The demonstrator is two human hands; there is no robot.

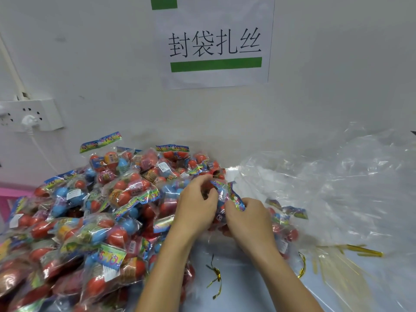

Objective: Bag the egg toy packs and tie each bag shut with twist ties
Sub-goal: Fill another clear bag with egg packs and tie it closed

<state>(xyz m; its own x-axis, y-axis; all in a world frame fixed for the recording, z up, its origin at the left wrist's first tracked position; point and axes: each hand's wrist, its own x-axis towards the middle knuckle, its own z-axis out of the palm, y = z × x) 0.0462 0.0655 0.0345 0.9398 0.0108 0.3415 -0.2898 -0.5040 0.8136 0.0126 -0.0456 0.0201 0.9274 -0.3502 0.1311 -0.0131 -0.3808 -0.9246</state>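
Note:
A big pile of egg toy packs [94, 212], clear packets of red and blue eggs with colourful header cards, covers the left half of the table. In the middle, my left hand [195, 206] and my right hand [249, 219] both grip one egg toy pack [225, 197], fingers curled round its crumpled top and header card. A few more packs [286, 226] lie just right of my hands under clear film. Gold twist ties [364, 251] lie on the table at the right, and two bent ones [216, 275] lie between my forearms.
A heap of clear plastic bags [337, 188] fills the right side up to the wall. A paper sign [215, 43] hangs on the white wall ahead. A wall socket with a plug [29, 115] is at the left, and a pink object [9, 194] at the left edge.

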